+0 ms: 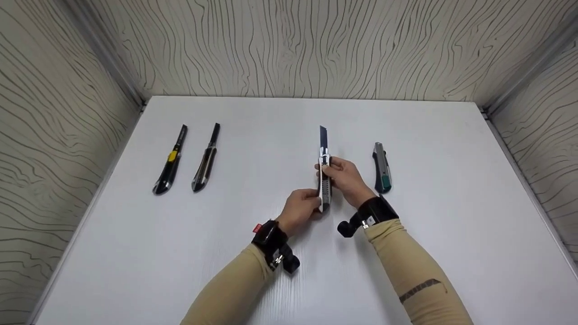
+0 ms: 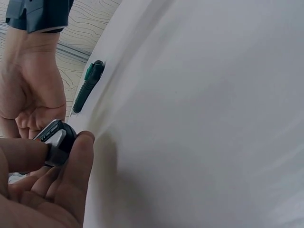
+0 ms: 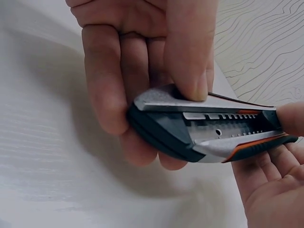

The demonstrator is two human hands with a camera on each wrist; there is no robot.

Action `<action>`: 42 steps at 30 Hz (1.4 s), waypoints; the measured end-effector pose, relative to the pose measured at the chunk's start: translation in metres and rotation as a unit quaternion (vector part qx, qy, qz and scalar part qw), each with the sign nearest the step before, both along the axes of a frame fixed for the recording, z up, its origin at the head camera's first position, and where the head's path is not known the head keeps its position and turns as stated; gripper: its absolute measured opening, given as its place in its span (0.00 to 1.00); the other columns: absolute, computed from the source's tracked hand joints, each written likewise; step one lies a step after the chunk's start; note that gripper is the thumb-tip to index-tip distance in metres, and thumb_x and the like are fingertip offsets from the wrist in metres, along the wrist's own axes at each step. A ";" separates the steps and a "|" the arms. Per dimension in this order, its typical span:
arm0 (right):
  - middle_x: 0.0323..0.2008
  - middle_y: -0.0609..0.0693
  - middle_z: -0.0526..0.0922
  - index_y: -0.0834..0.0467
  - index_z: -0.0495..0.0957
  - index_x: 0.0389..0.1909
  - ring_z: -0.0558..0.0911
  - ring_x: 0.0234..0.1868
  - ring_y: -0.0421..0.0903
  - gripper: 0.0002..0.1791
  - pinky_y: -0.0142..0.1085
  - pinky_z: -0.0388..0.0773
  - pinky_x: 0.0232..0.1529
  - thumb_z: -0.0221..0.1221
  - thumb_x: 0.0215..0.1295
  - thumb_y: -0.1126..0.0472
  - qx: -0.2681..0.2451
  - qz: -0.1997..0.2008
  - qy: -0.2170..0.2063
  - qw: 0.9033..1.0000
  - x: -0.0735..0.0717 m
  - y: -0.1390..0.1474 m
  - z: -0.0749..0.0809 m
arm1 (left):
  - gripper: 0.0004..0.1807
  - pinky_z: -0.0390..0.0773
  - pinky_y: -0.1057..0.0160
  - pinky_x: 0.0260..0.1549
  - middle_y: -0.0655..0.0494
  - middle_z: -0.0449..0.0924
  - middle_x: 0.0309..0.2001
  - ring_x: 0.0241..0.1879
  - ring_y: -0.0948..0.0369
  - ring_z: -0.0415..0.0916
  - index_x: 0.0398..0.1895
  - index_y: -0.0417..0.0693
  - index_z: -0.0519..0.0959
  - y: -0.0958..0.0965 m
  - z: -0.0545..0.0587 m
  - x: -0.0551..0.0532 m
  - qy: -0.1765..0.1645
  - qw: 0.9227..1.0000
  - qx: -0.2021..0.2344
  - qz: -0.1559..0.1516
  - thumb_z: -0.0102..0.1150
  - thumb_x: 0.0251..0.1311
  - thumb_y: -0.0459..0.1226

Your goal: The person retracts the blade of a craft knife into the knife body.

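Note:
A silver snap-off utility knife (image 1: 324,185) with black and orange trim is held off the table, its long dark blade (image 1: 323,137) extended toward the far wall. My left hand (image 1: 299,208) pinches the tail end of the handle between thumb and fingers. Farther up the handle, my right hand (image 1: 347,179) grips near the blade end, its thumb on the slider. In the right wrist view, the slotted channel of the handle (image 3: 223,126) faces the camera, and the blade is out of sight. The left wrist view shows just the knife's tail (image 2: 61,142).
A grey and green utility knife (image 1: 382,169) lies to the right, its blade not visible. At left lie a black knife with a yellow slider (image 1: 169,164) and a black-and-brown knife (image 1: 206,164), both with blades out. Patterned walls (image 1: 289,49) enclose the white table (image 1: 262,135).

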State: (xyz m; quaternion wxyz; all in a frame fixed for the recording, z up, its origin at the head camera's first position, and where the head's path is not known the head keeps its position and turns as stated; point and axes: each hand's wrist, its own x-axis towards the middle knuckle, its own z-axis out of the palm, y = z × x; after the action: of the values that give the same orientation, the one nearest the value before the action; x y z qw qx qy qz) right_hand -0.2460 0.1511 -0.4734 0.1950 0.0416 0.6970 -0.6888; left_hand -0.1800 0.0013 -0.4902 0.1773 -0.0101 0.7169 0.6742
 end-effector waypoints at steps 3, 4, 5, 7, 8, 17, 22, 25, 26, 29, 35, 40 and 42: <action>0.63 0.63 0.74 0.65 0.62 0.69 0.81 0.48 0.38 0.25 0.29 0.78 0.50 0.49 0.74 0.63 0.000 0.006 0.004 1.000 0.001 0.000 0.000 | 0.16 0.78 0.69 0.29 0.47 0.84 0.35 0.27 0.64 0.74 0.48 0.32 0.81 0.000 -0.001 0.000 -0.001 1.000 0.004 0.000 0.50 0.59 0.28; 0.63 0.63 0.74 0.65 0.62 0.69 0.81 0.48 0.39 0.25 0.29 0.78 0.51 0.49 0.74 0.63 0.000 0.006 0.005 1.000 0.001 0.000 0.001 | 0.16 0.78 0.69 0.29 0.46 0.84 0.36 0.27 0.64 0.75 0.49 0.32 0.81 0.000 -0.001 0.000 -0.002 1.000 0.006 0.000 0.50 0.59 0.28; 0.63 0.63 0.74 0.65 0.62 0.69 0.81 0.48 0.39 0.25 0.29 0.78 0.51 0.49 0.74 0.64 0.000 0.006 0.006 1.000 0.001 0.000 0.001 | 0.16 0.79 0.69 0.29 0.46 0.84 0.36 0.27 0.64 0.75 0.49 0.32 0.81 0.000 -0.001 0.000 -0.002 1.000 0.007 0.000 0.50 0.60 0.28; 0.63 0.63 0.74 0.65 0.62 0.69 0.81 0.48 0.39 0.25 0.29 0.78 0.51 0.49 0.74 0.64 -0.002 0.006 0.009 1.000 0.001 0.000 0.001 | 0.16 0.79 0.69 0.30 0.46 0.84 0.36 0.28 0.64 0.75 0.49 0.32 0.80 0.000 -0.001 0.000 -0.001 1.000 0.006 -0.001 0.50 0.60 0.28; 0.63 0.63 0.74 0.66 0.62 0.69 0.81 0.48 0.39 0.25 0.29 0.77 0.51 0.49 0.74 0.64 -0.003 0.006 0.010 1.000 0.001 0.000 0.001 | 0.16 0.79 0.69 0.30 0.47 0.84 0.36 0.28 0.64 0.75 0.49 0.32 0.80 0.000 0.000 0.000 0.000 1.000 0.004 0.000 0.50 0.60 0.28; 0.65 0.62 0.72 0.65 0.60 0.70 0.81 0.50 0.38 0.26 0.31 0.76 0.55 0.49 0.73 0.66 -0.010 0.008 0.008 1.000 0.003 -0.001 0.005 | 0.17 0.81 0.69 0.30 0.52 0.80 0.33 0.30 0.63 0.76 0.50 0.30 0.80 0.001 0.001 0.000 -0.013 1.000 0.008 0.007 0.49 0.60 0.29; 0.65 0.64 0.72 0.66 0.60 0.70 0.81 0.50 0.40 0.26 0.31 0.77 0.55 0.49 0.73 0.67 -0.019 0.008 0.010 1.000 0.004 0.000 0.004 | 0.17 0.81 0.68 0.31 0.50 0.82 0.34 0.30 0.63 0.76 0.49 0.30 0.79 0.002 -0.001 0.001 -0.008 1.000 0.006 0.006 0.50 0.60 0.29; 0.65 0.64 0.72 0.66 0.60 0.70 0.81 0.51 0.40 0.26 0.32 0.77 0.56 0.49 0.72 0.67 -0.024 0.009 0.008 1.000 0.005 0.001 0.003 | 0.16 0.81 0.67 0.31 0.50 0.82 0.34 0.29 0.63 0.76 0.49 0.30 0.80 0.002 -0.001 0.002 -0.010 1.000 0.007 0.007 0.50 0.59 0.28; 0.65 0.64 0.72 0.66 0.60 0.70 0.80 0.51 0.41 0.26 0.32 0.77 0.56 0.49 0.72 0.68 -0.025 0.009 0.008 1.000 0.005 0.001 0.003 | 0.16 0.81 0.67 0.31 0.50 0.82 0.34 0.29 0.63 0.76 0.49 0.30 0.80 0.002 -0.001 0.002 -0.010 1.000 0.006 0.007 0.50 0.59 0.28; 0.65 0.64 0.72 0.66 0.59 0.70 0.81 0.50 0.40 0.26 0.32 0.76 0.57 0.49 0.72 0.68 -0.026 0.006 0.010 1.000 0.006 0.002 0.003 | 0.16 0.81 0.67 0.31 0.49 0.81 0.34 0.29 0.63 0.76 0.49 0.30 0.80 0.003 -0.001 0.002 -0.012 1.000 0.006 0.008 0.50 0.59 0.28; 0.65 0.62 0.72 0.65 0.59 0.70 0.80 0.53 0.42 0.27 0.33 0.75 0.59 0.48 0.72 0.68 -0.025 -0.001 0.006 1.000 0.008 0.002 0.004 | 0.16 0.80 0.67 0.31 0.46 0.84 0.36 0.28 0.64 0.76 0.49 0.32 0.80 0.004 0.000 0.003 -0.005 1.000 -0.012 0.010 0.51 0.59 0.29; 0.65 0.62 0.72 0.65 0.58 0.71 0.76 0.61 0.52 0.28 0.35 0.73 0.62 0.48 0.71 0.70 -0.029 -0.007 0.005 1.000 0.009 0.001 0.004 | 0.16 0.79 0.68 0.29 0.44 0.84 0.37 0.28 0.64 0.75 0.48 0.33 0.81 0.004 0.003 0.004 0.001 1.000 -0.013 0.011 0.51 0.59 0.29; 0.65 0.61 0.72 0.65 0.58 0.71 0.75 0.63 0.54 0.28 0.36 0.73 0.62 0.48 0.71 0.70 -0.028 -0.009 0.005 1.000 0.009 0.001 0.004 | 0.16 0.79 0.68 0.29 0.44 0.84 0.37 0.28 0.63 0.74 0.49 0.32 0.81 0.005 0.003 0.004 0.002 1.000 -0.007 0.011 0.51 0.60 0.28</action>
State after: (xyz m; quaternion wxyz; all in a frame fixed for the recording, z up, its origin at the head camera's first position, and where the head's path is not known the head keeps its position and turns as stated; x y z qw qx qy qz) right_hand -0.2367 0.1519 -0.4691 0.1867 0.0388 0.6782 -0.7097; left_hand -0.1761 0.0060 -0.4874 0.1684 -0.0177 0.7218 0.6710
